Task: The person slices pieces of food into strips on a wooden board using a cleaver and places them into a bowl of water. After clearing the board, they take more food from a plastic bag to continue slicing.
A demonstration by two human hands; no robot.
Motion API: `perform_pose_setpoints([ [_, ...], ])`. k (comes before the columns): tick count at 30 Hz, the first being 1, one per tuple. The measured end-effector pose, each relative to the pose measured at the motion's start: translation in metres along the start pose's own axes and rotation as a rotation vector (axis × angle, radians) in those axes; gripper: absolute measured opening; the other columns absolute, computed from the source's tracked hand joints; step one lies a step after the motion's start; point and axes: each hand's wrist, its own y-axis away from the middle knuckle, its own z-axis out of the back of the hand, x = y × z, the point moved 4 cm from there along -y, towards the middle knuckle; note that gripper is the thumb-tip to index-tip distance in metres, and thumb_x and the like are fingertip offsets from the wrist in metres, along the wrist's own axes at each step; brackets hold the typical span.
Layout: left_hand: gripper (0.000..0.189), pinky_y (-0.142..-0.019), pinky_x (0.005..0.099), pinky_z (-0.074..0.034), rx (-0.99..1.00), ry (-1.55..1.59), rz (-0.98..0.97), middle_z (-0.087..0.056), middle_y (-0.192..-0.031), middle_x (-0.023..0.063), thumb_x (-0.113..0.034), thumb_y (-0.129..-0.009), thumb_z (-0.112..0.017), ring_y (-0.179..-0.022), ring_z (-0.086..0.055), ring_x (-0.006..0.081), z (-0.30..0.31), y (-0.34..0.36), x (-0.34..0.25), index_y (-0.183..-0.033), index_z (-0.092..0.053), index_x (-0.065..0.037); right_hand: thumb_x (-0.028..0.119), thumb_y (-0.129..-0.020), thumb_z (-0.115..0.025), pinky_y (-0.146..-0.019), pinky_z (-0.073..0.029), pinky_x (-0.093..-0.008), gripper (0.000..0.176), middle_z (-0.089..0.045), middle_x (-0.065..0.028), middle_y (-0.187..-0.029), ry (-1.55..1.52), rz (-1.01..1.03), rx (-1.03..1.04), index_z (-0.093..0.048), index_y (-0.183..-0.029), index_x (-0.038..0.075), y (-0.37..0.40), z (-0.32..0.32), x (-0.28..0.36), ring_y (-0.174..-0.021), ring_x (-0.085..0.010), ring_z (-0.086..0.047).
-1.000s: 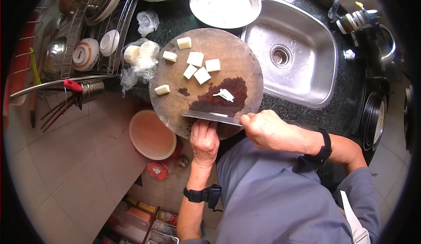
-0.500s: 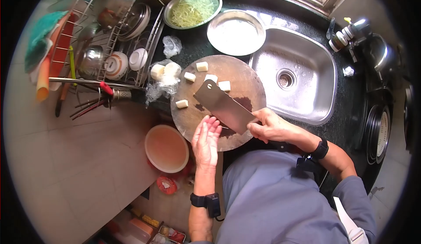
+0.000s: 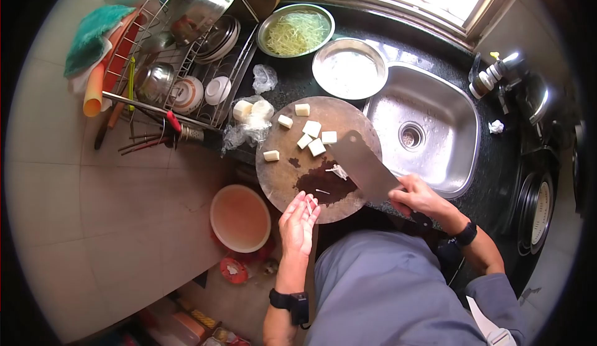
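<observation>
My right hand [image 3: 423, 198] grips the handle of a cleaver [image 3: 368, 168], its broad blade slanting over the right part of a round wooden chopping board [image 3: 273, 175]. My left hand [image 3: 300, 224] is palm up at the board's near edge, fingers loosely curled and apart, with a thin pale streak showing at the fingertips. Several white chunks [image 3: 313, 128] lie on the far half of the board. Thin white shreds [image 3: 337, 172] sit on a dark wet patch [image 3: 317, 183] beside the blade.
A bowl of pale green shreds [image 3: 295, 30] and a metal basin [image 3: 350, 69] stand behind the board. The steel sink [image 3: 457, 178] is to the right. Plastic-wrapped white pieces [image 3: 252, 119] and a dish rack [image 3: 205, 122] are at left. Below stands a tub [image 3: 240, 218].
The cleaver has shifted right and toward me, uncovering more white chunks and the shreds on the board. My left hand's fingers have curled slightly. The whole view has tilted a little.
</observation>
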Motion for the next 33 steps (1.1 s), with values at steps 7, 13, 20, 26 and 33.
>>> perform_pose_setpoints([
  [7,0.046,-0.103,0.0401,-0.047,-0.051,-0.109,-0.031,-0.059,-0.129,0.0182,-0.007,-0.098,-0.055,-0.116,-0.06,0.0248,-0.022,0.001,0.006,-0.141,-0.042,0.006,0.008,-0.084,-0.054,-0.042,-0.039,-0.0243,0.016,-0.055,-0.0023,-0.057,-0.107,-0.093,-0.064,-0.056,-0.073,-0.003,0.019,-0.006,-0.015,-0.044,-0.0074,-0.048],
  [13,0.046,-0.104,0.0393,-0.046,-0.047,-0.141,-0.059,-0.06,-0.128,0.0178,-0.006,-0.099,-0.053,-0.116,-0.06,0.0244,-0.043,-0.018,0.011,-0.141,-0.041,0.007,0.009,-0.09,-0.053,-0.042,-0.041,-0.0247,0.02,-0.056,-0.0035,-0.061,-0.149,-0.087,0.04,-0.057,-0.073,-0.002,0.004,-0.03,-0.029,-0.046,-0.0084,-0.051],
  [20,0.046,-0.1,0.037,-0.048,-0.07,-0.226,-0.073,-0.058,-0.125,0.0153,-0.006,-0.098,-0.057,-0.112,-0.059,0.0222,-0.047,-0.029,0.009,-0.139,-0.043,0.008,0.011,-0.089,-0.054,-0.044,-0.041,-0.0253,0.02,-0.056,-0.0029,-0.06,-0.21,-0.07,0.093,-0.057,-0.073,0.0,-0.002,-0.043,-0.031,-0.047,-0.0081,-0.051],
  [26,0.042,-0.083,0.0281,-0.056,-0.074,-0.256,-0.24,-0.065,-0.106,0.0102,0.005,-0.087,-0.068,-0.093,-0.065,0.0169,-0.047,-0.043,0.02,-0.126,-0.055,0.008,0.014,-0.093,-0.056,-0.048,-0.042,-0.0249,0.022,-0.057,-0.0021,-0.065,-0.193,-0.074,0.123,-0.057,-0.076,0.001,0.003,-0.046,-0.032,-0.051,-0.0079,-0.051],
  [33,0.038,-0.079,0.0269,-0.056,0.001,-0.313,-0.42,-0.065,-0.103,0.0092,0.009,-0.081,-0.071,-0.087,-0.064,0.0139,-0.082,-0.057,-0.003,-0.117,-0.058,0.007,0.016,-0.094,-0.057,-0.047,-0.043,-0.0247,0.023,-0.056,-0.0022,-0.065,-0.287,0.015,0.083,-0.057,-0.077,0.0,0.006,-0.032,-0.005,-0.051,-0.0078,-0.051],
])
